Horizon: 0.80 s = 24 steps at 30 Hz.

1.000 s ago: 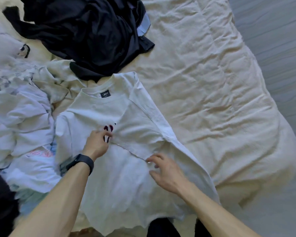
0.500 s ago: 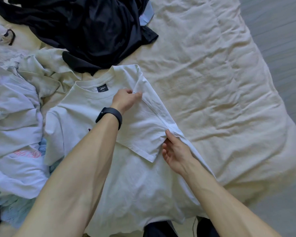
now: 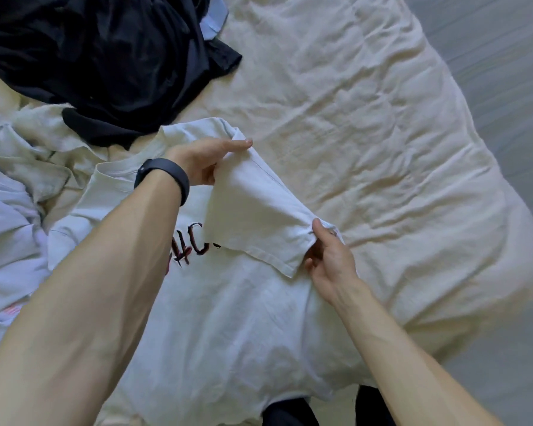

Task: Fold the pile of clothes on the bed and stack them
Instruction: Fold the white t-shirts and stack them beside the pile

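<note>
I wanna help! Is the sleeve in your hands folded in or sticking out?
Folded in: the sleeve lies across the white shirt, left hand and right hand gripping it.

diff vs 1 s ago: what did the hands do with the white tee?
The left hand moved from the chest print up to the shoulder of the white T-shirt and gripped the fold there. The right hand, flat on the sleeve before, now pinches its underarm corner. The sleeve stays folded across the chest; the black clothes and bed cover are unchanged.
</note>
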Motion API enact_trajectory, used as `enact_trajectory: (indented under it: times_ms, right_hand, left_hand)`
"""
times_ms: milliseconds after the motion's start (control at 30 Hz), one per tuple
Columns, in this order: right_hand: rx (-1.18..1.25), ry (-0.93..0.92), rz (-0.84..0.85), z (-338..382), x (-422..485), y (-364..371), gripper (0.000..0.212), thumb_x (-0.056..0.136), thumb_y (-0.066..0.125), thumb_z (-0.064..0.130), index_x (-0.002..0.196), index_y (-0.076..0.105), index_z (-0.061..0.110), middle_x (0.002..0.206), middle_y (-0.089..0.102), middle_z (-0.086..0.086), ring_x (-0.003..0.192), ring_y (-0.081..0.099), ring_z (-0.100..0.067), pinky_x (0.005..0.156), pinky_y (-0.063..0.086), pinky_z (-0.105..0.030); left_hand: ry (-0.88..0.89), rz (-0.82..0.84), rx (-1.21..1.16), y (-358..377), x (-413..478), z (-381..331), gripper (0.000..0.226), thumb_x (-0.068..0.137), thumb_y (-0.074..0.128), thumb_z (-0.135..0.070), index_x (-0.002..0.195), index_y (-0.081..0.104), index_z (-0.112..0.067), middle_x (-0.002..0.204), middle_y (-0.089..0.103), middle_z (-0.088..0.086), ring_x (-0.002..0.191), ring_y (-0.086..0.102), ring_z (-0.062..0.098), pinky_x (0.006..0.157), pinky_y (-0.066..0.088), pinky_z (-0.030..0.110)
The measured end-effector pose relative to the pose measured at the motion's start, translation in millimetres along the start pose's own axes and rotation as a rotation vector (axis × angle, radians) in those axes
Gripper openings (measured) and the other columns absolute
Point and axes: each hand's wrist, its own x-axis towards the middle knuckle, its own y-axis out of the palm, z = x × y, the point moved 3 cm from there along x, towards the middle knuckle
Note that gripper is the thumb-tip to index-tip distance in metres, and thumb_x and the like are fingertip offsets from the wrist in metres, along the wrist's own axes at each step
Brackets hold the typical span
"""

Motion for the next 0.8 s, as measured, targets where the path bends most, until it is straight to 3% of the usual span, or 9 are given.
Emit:
enact_trajectory:
  times_ms: [67,133,267,367,500,600,667,800]
  right_hand:
    - [0.113,0.000,0.017,-3,-3,8,0.010,0.097,0.068,0.023,0.089,0.073,0.019,0.094,0.076,-0.005,0.076,0.073,-0.015,0.061,0.055,-0.025]
    - [0.179,0.028,0.055,-7,-6,16,0.018,0.096,0.068,0.024,0.083,0.079,0.018,0.097,0.078,-0.008,0.082,0.076,-0.017,0.063,0.059,-0.026]
    - [0.213,0.139,0.051,-5,-5,18,0.028,0.093,0.071,0.034,0.112,0.073,0.014,0.107,0.078,-0.008,0.101,0.072,-0.021,0.080,0.058,-0.033]
    - [0.255,0.168,0.048,3,0,12,0.030,0.096,0.068,0.022,0.125,0.067,0.012,0.096,0.079,-0.006,0.094,0.072,-0.021,0.084,0.057,-0.036]
    - [0.338,0.116,0.092,-5,4,9,0.017,0.096,0.067,0.019,0.113,0.067,0.015,0.101,0.078,-0.006,0.086,0.077,-0.018,0.089,0.057,-0.038]
    - [0.349,0.075,0.086,-7,7,10,0.014,0.094,0.070,0.024,0.106,0.067,0.018,0.105,0.078,-0.006,0.090,0.076,-0.017,0.095,0.056,-0.040]
    - [0.326,0.077,0.077,-4,9,10,0.020,0.094,0.070,0.026,0.111,0.069,0.018,0.103,0.078,-0.004,0.092,0.076,-0.017,0.091,0.057,-0.038]
    - [0.341,0.094,0.079,8,4,7,0.018,0.097,0.067,0.025,0.108,0.068,0.012,0.113,0.075,-0.010,0.103,0.072,-0.024,0.091,0.057,-0.043]
  left_hand:
    - [0.046,-0.074,0.035,-10,1,-3,0.031,0.091,0.071,-0.034,0.114,0.065,-0.014,0.108,0.065,0.001,0.099,0.059,0.017,0.088,0.044,0.028]
    - [0.128,-0.169,0.061,-12,1,-6,0.029,0.092,0.070,-0.029,0.117,0.065,-0.016,0.112,0.062,-0.002,0.101,0.058,0.015,0.085,0.045,0.026]
    - [0.178,-0.193,0.004,6,5,-12,0.033,0.095,0.065,-0.034,0.125,0.063,-0.020,0.117,0.068,0.001,0.100,0.067,0.015,0.076,0.053,0.027]
    - [0.249,-0.285,-0.012,11,14,-22,0.022,0.096,0.064,-0.033,0.113,0.061,-0.019,0.114,0.066,0.003,0.095,0.065,0.020,0.083,0.055,0.037]
    - [0.331,-0.314,-0.222,20,22,-17,0.034,0.091,0.073,-0.031,0.121,0.059,-0.023,0.124,0.061,-0.001,0.112,0.064,0.016,0.099,0.053,0.038]
    - [0.367,-0.269,-0.237,24,23,-9,0.047,0.089,0.075,-0.039,0.131,0.057,-0.026,0.122,0.061,-0.011,0.105,0.059,-0.005,0.081,0.046,0.015]
    - [0.375,-0.284,-0.149,21,22,-6,0.054,0.085,0.076,-0.045,0.130,0.053,-0.028,0.115,0.061,-0.014,0.092,0.059,-0.011,0.066,0.043,0.010]
    - [0.334,-0.347,-0.048,15,15,14,0.064,0.077,0.079,-0.055,0.120,0.042,-0.024,0.106,0.060,-0.002,0.090,0.061,0.012,0.067,0.045,0.025]
